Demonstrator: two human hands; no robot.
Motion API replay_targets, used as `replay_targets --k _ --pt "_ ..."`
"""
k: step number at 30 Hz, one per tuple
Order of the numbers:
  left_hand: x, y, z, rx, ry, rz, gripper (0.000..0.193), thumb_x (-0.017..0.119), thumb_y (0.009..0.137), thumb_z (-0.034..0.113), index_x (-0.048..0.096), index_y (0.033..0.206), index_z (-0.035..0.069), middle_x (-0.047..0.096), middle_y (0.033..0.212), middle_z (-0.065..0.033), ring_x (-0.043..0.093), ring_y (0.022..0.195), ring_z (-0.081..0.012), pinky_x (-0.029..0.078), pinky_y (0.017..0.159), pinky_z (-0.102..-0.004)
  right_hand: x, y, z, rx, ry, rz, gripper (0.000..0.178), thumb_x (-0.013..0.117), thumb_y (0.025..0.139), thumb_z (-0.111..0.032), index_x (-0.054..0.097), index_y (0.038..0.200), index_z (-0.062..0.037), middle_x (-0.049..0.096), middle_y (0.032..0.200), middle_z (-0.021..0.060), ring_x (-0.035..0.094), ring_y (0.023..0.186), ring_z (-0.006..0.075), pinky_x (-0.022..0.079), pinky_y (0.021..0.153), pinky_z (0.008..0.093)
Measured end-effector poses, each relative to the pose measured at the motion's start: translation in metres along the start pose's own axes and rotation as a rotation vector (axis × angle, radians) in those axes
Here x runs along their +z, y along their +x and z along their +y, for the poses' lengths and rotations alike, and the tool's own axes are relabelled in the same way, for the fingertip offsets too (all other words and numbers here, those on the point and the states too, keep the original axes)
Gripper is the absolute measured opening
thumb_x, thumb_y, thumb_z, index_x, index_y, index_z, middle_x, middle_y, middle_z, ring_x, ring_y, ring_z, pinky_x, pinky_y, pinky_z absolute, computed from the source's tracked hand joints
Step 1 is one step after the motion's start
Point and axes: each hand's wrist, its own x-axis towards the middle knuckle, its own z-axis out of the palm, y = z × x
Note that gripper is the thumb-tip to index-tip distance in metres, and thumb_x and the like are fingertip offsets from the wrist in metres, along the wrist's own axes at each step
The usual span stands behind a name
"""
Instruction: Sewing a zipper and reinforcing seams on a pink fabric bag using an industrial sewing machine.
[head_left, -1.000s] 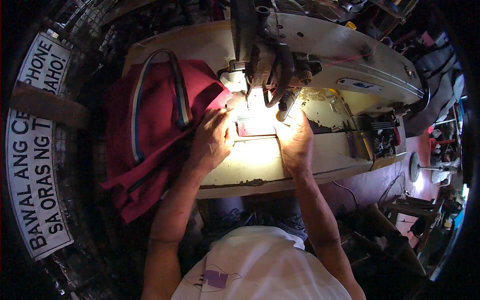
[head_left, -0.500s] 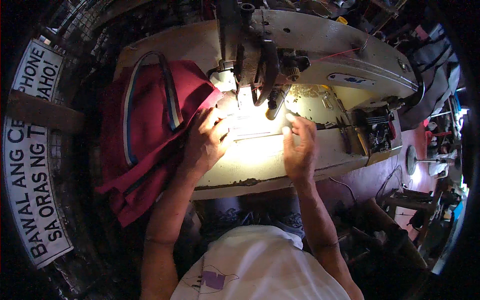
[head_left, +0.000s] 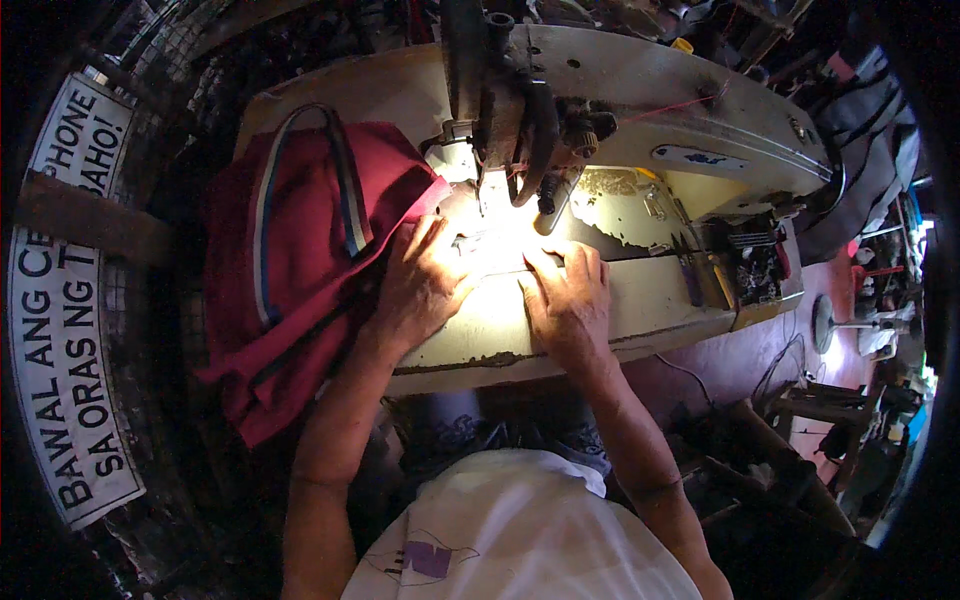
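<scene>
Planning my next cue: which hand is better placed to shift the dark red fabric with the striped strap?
Probably the left hand: it lies at the right edge of the dark red fabric, while the right hand is farther off, across the brightly lit cream sewing-machine bed.

Near left of the sewing head (head_left: 505,120), our left hand (head_left: 422,275) lies palm-down, fingers (head_left: 430,235) extended; near right of it, our right hand (head_left: 574,298) arches, fingers bent.
</scene>
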Motion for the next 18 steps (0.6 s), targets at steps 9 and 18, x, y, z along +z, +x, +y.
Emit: replay_targets --k 9,18 --pt "-0.003 0.001 0.002 0.008 -0.013 0.07 0.025 0.073 0.077 0.019 0.076 0.101 0.014 0.063 0.111 -0.0083 0.054 0.106 -0.0269 0.045 0.094 -0.0402 0.005 0.013 0.027 -0.016 0.077 -0.164 0.034 0.061 0.076 -0.009 0.06 0.109 -0.0016 0.048 0.131 0.0266 0.046 0.114 0.0377 0.038 0.098 0.0479" --pt "0.0 -0.001 -0.008 -0.137 -0.348 0.181 0.037 0.06 0.085 0.014 0.057 0.119 -0.001 0.059 0.109 -0.0203 0.057 0.103 -0.0341 0.045 0.092 -0.0426 -0.004 0.037 0.028 0.105 0.362 -0.322 0.022 0.066 0.086 -0.011 0.063 0.103 0.0025 0.062 0.101 0.0178 0.057 0.097 0.0298 0.045 0.091 0.039"
